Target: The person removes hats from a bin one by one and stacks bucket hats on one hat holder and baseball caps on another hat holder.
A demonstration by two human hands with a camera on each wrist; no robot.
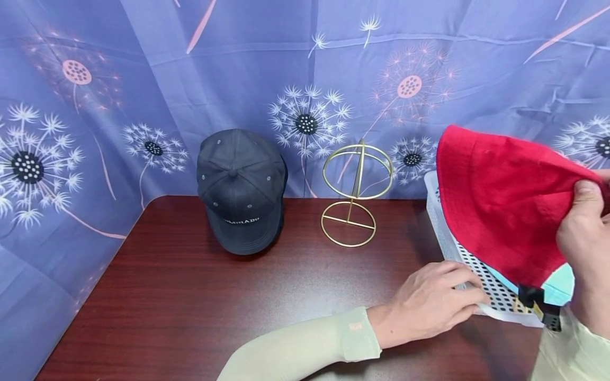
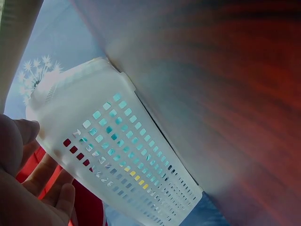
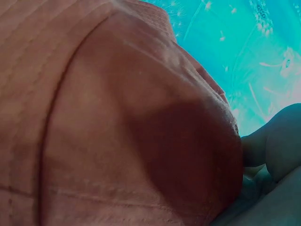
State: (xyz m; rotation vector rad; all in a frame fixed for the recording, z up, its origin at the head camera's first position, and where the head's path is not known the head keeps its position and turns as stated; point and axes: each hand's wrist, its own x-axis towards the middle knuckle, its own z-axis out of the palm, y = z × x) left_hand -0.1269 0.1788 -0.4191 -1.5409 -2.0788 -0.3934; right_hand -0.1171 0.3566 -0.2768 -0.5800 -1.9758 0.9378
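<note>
My right hand (image 1: 583, 227) pinches a red bucket hat (image 1: 510, 201) by its crown, with the thumb on the near side. The hat hangs tilted over a white perforated plastic basket (image 1: 433, 203), its brim toward the left. In the right wrist view the hat's cloth (image 3: 117, 117) fills most of the picture. My left hand (image 1: 431, 301) grips the basket's near left rim. From the left wrist view, the thumb lies on the basket's outer wall (image 2: 51, 103) and the fingers reach over the rim. Something light blue (image 1: 559, 283) shows inside the basket beneath the hat.
A dark cap (image 1: 235, 174) with light lettering stands at the back left of the brown table (image 1: 181, 317). Right of it is a gold wire hat stand (image 1: 350, 225) with nothing on it. A blue dandelion-print cloth (image 1: 229, 74) hangs behind.
</note>
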